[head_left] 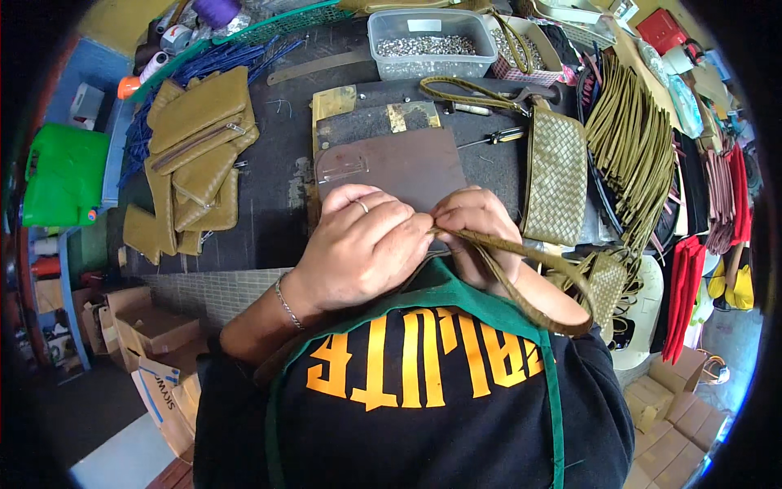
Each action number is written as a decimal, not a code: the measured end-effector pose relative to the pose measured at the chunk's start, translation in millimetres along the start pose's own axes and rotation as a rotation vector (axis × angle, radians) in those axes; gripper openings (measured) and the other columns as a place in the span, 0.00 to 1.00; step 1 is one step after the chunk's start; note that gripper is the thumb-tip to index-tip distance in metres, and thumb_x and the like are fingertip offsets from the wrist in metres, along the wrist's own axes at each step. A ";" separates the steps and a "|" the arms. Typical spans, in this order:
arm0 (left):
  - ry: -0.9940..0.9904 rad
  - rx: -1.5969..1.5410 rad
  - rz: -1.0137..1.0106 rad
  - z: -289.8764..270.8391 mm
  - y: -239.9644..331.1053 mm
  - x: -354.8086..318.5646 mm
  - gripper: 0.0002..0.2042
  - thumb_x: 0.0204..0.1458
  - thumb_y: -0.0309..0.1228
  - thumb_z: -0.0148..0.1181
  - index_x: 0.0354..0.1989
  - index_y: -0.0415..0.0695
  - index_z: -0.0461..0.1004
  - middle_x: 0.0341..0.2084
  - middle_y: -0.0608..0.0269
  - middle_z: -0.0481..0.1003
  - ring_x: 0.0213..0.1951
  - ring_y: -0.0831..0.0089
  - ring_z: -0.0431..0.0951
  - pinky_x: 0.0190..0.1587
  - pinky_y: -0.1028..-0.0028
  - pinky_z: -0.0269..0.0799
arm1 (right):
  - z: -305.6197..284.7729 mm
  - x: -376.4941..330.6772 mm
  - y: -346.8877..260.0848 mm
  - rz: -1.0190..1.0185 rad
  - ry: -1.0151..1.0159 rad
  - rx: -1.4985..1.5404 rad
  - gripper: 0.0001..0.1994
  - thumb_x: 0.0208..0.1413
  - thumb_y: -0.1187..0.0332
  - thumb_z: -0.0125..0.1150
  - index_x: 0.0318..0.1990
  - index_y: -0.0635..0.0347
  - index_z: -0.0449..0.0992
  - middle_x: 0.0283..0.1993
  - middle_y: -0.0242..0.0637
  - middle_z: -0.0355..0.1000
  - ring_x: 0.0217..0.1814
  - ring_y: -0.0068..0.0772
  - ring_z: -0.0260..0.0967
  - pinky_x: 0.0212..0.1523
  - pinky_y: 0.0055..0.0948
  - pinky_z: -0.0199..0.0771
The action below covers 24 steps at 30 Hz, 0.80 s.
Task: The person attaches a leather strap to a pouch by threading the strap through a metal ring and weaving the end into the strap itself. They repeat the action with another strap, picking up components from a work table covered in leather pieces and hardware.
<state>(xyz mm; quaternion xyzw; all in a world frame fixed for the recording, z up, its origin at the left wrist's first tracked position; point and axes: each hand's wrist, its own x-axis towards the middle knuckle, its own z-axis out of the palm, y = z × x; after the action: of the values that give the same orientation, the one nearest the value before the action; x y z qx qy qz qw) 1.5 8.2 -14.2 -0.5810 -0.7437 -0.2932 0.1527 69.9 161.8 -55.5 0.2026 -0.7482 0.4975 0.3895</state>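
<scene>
My left hand (362,240) and my right hand (481,220) meet in front of my chest, fingers closed and fingertips together. Between them they pinch the end of an olive leather strap (521,247); the pinched end itself is hidden by my fingers. The strap's loop hangs to the right, across my right wrist. Just beyond my hands lies a dark brown board (399,159) on the worktable. To the right of it rests an olive woven pouch (556,175) with a looped wrist strap (464,91) above it.
Olive zippered pouches (199,155) are piled at the left. A clear tub (432,49) of small metal pieces stands at the back. A screwdriver (497,137) lies near the woven pouch, a metal ruler (314,67) farther back. Many olive straps (631,138) hang at the right.
</scene>
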 end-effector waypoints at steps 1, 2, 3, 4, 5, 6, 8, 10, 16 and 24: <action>0.041 -0.010 0.023 1.4 0.2 0.1 0.08 0.37 0.28 0.60 0.28 0.43 0.72 0.24 0.69 0.69 0.30 0.76 0.71 0.41 0.73 0.61 | -0.5 -1.4 1.0 -0.002 -0.003 -0.002 0.11 0.38 0.81 0.60 0.32 0.65 0.69 0.30 0.39 0.67 0.31 0.33 0.67 0.29 0.26 0.68; 0.044 -0.007 0.021 1.2 0.4 0.5 0.08 0.37 0.28 0.60 0.28 0.43 0.72 0.24 0.69 0.69 0.30 0.76 0.71 0.41 0.73 0.61 | -0.4 -2.8 1.8 -0.027 0.010 0.005 0.11 0.37 0.82 0.60 0.32 0.66 0.69 0.29 0.39 0.67 0.31 0.34 0.67 0.29 0.26 0.68; 0.061 0.010 0.044 0.8 0.6 0.9 0.08 0.37 0.28 0.60 0.28 0.43 0.72 0.23 0.69 0.69 0.29 0.76 0.71 0.41 0.73 0.61 | -0.3 -3.8 2.9 -0.051 0.023 0.012 0.12 0.36 0.82 0.60 0.32 0.67 0.69 0.29 0.40 0.66 0.31 0.34 0.67 0.29 0.26 0.68; 0.077 0.026 0.068 0.6 0.7 1.2 0.09 0.36 0.28 0.61 0.28 0.42 0.72 0.23 0.69 0.69 0.29 0.76 0.71 0.40 0.73 0.61 | -0.1 -4.7 4.4 -0.053 0.020 0.014 0.12 0.36 0.82 0.60 0.32 0.67 0.69 0.29 0.40 0.66 0.31 0.34 0.67 0.29 0.26 0.68; 0.079 0.026 0.067 0.7 0.9 1.0 0.09 0.36 0.28 0.61 0.28 0.42 0.72 0.23 0.69 0.69 0.29 0.76 0.71 0.40 0.73 0.61 | 0.0 -5.8 5.5 -0.075 0.028 0.012 0.12 0.35 0.82 0.60 0.32 0.67 0.69 0.29 0.40 0.66 0.31 0.34 0.67 0.29 0.26 0.68; 0.081 0.032 0.079 0.6 0.9 0.5 0.09 0.36 0.28 0.61 0.28 0.42 0.72 0.23 0.70 0.69 0.29 0.77 0.71 0.40 0.73 0.61 | -0.1 -6.3 5.8 -0.097 0.036 0.010 0.12 0.35 0.82 0.60 0.32 0.67 0.68 0.29 0.40 0.66 0.30 0.35 0.67 0.29 0.26 0.68; 0.085 0.035 0.090 0.7 1.0 -0.3 0.08 0.36 0.28 0.61 0.28 0.42 0.72 0.23 0.70 0.69 0.28 0.77 0.71 0.39 0.73 0.61 | -1.4 -5.5 4.1 -0.092 0.022 -0.013 0.12 0.35 0.82 0.61 0.32 0.67 0.68 0.29 0.40 0.66 0.30 0.35 0.67 0.29 0.26 0.68; 0.080 0.041 0.104 0.7 1.3 -0.5 0.08 0.37 0.28 0.60 0.28 0.42 0.72 0.22 0.71 0.69 0.28 0.78 0.71 0.39 0.73 0.60 | -1.0 -6.2 3.0 -0.087 0.007 -0.036 0.12 0.35 0.81 0.61 0.31 0.66 0.68 0.29 0.40 0.66 0.30 0.36 0.67 0.29 0.26 0.68; 0.099 0.047 0.133 0.6 0.2 1.9 0.08 0.37 0.28 0.60 0.28 0.42 0.73 0.21 0.72 0.69 0.27 0.79 0.71 0.40 0.72 0.58 | 0.0 -6.0 4.8 -0.041 0.035 -0.028 0.13 0.34 0.79 0.63 0.31 0.64 0.67 0.30 0.38 0.66 0.30 0.36 0.67 0.29 0.26 0.68; 0.025 -0.078 0.084 -4.2 -6.4 3.5 0.09 0.34 0.26 0.62 0.28 0.43 0.72 0.22 0.69 0.73 0.28 0.75 0.73 0.42 0.71 0.57 | -14.8 6.3 8.3 0.014 -0.154 0.056 0.13 0.37 0.69 0.66 0.30 0.62 0.70 0.28 0.36 0.67 0.31 0.36 0.65 0.33 0.33 0.64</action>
<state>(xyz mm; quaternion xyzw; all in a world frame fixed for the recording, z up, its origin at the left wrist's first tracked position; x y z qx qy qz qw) -6.0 7.4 -10.6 -0.6135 -0.7047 -0.3227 0.1515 65.9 179.2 -52.5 0.2458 -0.7632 0.5039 0.3214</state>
